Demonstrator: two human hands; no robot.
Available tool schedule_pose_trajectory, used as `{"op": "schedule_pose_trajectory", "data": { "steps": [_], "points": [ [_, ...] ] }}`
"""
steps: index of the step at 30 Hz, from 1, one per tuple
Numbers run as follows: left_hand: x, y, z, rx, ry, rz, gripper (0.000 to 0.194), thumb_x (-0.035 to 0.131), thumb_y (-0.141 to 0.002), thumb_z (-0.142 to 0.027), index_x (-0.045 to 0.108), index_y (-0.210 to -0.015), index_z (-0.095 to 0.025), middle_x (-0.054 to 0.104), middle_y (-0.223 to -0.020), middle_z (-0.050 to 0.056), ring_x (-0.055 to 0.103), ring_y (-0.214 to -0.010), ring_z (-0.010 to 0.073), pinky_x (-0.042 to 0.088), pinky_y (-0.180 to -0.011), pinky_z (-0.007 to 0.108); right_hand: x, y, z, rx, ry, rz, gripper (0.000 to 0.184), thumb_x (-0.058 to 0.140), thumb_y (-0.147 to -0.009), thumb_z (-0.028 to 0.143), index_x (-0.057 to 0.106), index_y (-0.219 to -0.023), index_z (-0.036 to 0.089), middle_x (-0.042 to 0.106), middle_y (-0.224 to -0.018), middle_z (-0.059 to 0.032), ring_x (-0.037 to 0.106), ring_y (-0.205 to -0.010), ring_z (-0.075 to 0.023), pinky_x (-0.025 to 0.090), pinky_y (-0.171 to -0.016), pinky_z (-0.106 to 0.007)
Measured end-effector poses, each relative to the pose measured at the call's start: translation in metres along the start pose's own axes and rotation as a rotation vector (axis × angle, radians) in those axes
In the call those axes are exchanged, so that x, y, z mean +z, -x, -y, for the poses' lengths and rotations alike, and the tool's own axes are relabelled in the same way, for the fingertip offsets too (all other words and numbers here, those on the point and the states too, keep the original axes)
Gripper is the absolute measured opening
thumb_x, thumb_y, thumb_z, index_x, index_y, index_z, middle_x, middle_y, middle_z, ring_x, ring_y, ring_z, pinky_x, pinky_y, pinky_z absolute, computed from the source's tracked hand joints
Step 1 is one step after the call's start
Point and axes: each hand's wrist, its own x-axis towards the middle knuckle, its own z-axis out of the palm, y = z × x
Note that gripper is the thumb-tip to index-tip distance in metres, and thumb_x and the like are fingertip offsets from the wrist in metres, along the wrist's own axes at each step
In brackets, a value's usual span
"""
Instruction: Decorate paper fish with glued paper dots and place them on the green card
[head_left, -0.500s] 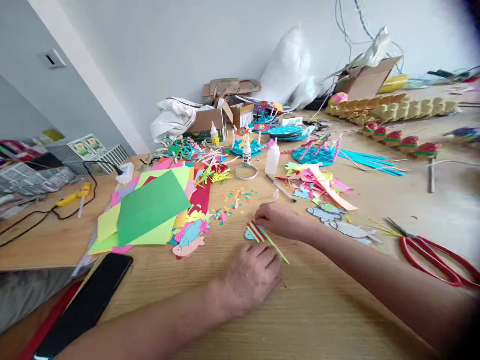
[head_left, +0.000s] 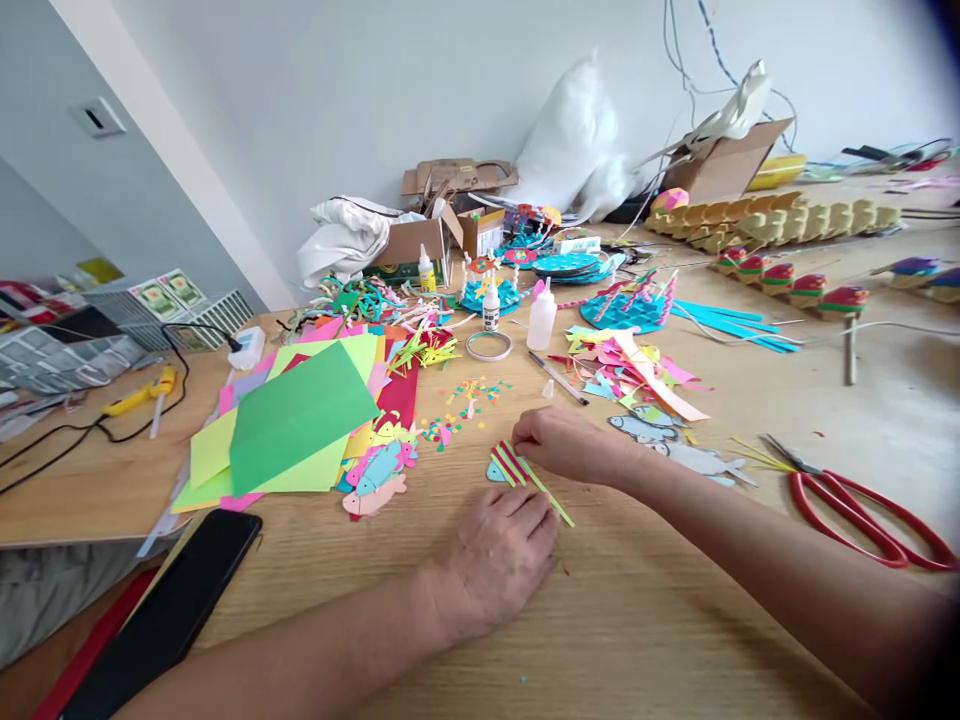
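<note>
A small blue paper fish [head_left: 495, 471] lies flat between my hands, its body crossed by red and yellow-green strips. A longer yellow-green paper strip [head_left: 561, 508] runs slantwise past its right side. My right hand [head_left: 566, 445] comes in from the right, with thumb and fingers pinched at the upper end of that strip. Below the fish, my left hand [head_left: 501, 552] rests on the table with its fingers curled together at the fish's lower edge; its fingertips are partly hidden. Paper scraps [head_left: 634, 365] and grey-blue paper fish [head_left: 701, 460] lie beyond my right forearm.
Red-handled scissors [head_left: 862, 520] lie at right. Coloured paper sheets [head_left: 304, 415] and a fish stack [head_left: 379, 475] are at left, with a black phone [head_left: 176, 610] nearer me. Beyond stand a glue bottle [head_left: 541, 318], tape roll [head_left: 488, 346] and pen [head_left: 556, 376].
The view has shifted slightly. Both hands stay at the paper fish in nearly the same pose, with the right fingers still at the strip's upper end.
</note>
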Motion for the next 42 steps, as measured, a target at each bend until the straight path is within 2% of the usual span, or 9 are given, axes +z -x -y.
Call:
{"op": "schedule_pose_trajectory", "data": {
  "steps": [5, 10, 17, 22, 26, 30, 33, 36, 42],
  "points": [
    [0.0, 0.0, -0.001, 0.004, -0.019, 0.006, 0.029, 0.042, -0.082, -0.027, 0.044, -0.107, -0.014, 0.052, -0.107, 0.007, 0.044, -0.104, 0.0197, 0.039, -0.083, 0.034, 0.009, -0.01, 0.003, 0.014, 0.028, -0.002, 0.028, 0.039, -0.073, 0.023, 0.066, -0.07, 0.018, 0.067, -0.075, -0.0067, 0.056, -0.065, -0.0144, 0.032, -0.054, -0.022],
    [0.0, 0.0, 0.0, -0.004, 0.006, -0.003, 0.028, 0.042, -0.082, -0.028, 0.045, -0.107, -0.014, 0.052, -0.108, 0.007, 0.044, -0.104, 0.0198, 0.038, -0.084, 0.034, 0.005, -0.022, 0.002, 0.028, 0.022, -0.032, 0.027, 0.04, -0.07, 0.018, 0.066, -0.074, 0.017, 0.067, -0.077, -0.0067, 0.057, -0.068, -0.0147, 0.032, -0.055, -0.022],
    [-0.001, 0.002, -0.002, 0.0, -0.003, -0.017, 0.026, 0.042, -0.082, -0.025, 0.045, -0.106, -0.014, 0.052, -0.108, 0.007, 0.044, -0.104, 0.0194, 0.039, -0.084, 0.034, -0.002, -0.005, 0.005, 0.009, -0.02, -0.024, 0.026, 0.041, -0.07, 0.022, 0.066, -0.07, 0.017, 0.067, -0.074, -0.0056, 0.055, -0.065, -0.014, 0.032, -0.055, -0.022],
    [-0.008, 0.005, 0.0, 0.022, 0.053, -0.072, 0.028, 0.041, -0.083, -0.025, 0.045, -0.108, -0.015, 0.05, -0.113, 0.006, 0.043, -0.105, 0.0191, 0.038, -0.088, 0.033, -0.004, 0.003, 0.004, 0.024, -0.049, -0.042, 0.026, 0.04, -0.071, 0.021, 0.066, -0.069, 0.017, 0.066, -0.074, -0.0053, 0.055, -0.066, -0.0138, 0.032, -0.055, -0.022],
    [-0.01, 0.004, 0.013, -0.071, 0.081, -0.103, 0.03, 0.044, -0.081, -0.025, 0.045, -0.109, -0.015, 0.05, -0.11, 0.006, 0.043, -0.105, 0.0198, 0.037, -0.091, 0.034, -0.002, 0.004, -0.006, 0.075, -0.104, -0.064, 0.024, 0.041, -0.071, 0.02, 0.065, -0.072, 0.017, 0.065, -0.074, -0.0045, 0.054, -0.067, -0.0137, 0.034, -0.056, -0.022],
    [-0.014, 0.006, 0.027, -0.196, 0.074, -0.126, 0.028, 0.048, -0.078, -0.019, 0.047, -0.106, -0.016, 0.05, -0.109, 0.006, 0.045, -0.102, 0.0193, 0.038, -0.09, 0.035, 0.005, 0.006, -0.02, 0.105, -0.169, -0.184, 0.026, 0.045, -0.07, 0.019, 0.062, -0.09, 0.017, 0.061, -0.09, -0.0058, 0.054, -0.073, -0.0132, 0.036, -0.063, -0.021],
    [-0.017, 0.013, 0.028, -0.228, 0.09, -0.085, 0.025, 0.047, -0.078, -0.017, 0.048, -0.103, -0.016, 0.051, -0.108, 0.005, 0.047, -0.1, 0.0179, 0.041, -0.088, 0.034, 0.01, 0.005, -0.026, 0.095, -0.222, -0.17, 0.03, 0.047, -0.071, 0.023, 0.058, -0.098, 0.019, 0.059, -0.095, -0.0056, 0.054, -0.074, -0.0133, 0.037, -0.062, -0.021],
    [-0.015, 0.022, 0.024, -0.22, 0.07, -0.031, 0.032, 0.049, -0.078, -0.02, 0.046, -0.11, -0.016, 0.049, -0.115, 0.007, 0.046, -0.104, 0.0194, 0.04, -0.09, 0.035, 0.012, 0.001, -0.025, 0.083, -0.231, -0.136, 0.027, 0.045, -0.073, 0.023, 0.059, -0.095, 0.018, 0.06, -0.088, -0.0051, 0.053, -0.071, -0.0127, 0.037, -0.061, -0.02],
    [-0.005, 0.029, 0.027, -0.232, -0.019, 0.005, 0.044, 0.047, -0.08, -0.027, 0.038, -0.12, -0.012, 0.043, -0.125, 0.011, 0.038, -0.114, 0.0229, 0.036, -0.094, 0.04, 0.009, 0.0, -0.019, 0.055, -0.18, -0.082, 0.019, 0.044, -0.072, 0.019, 0.062, -0.078, 0.016, 0.063, -0.076, -0.0038, 0.052, -0.067, -0.0121, 0.034, -0.057, -0.02]
  ]
}}
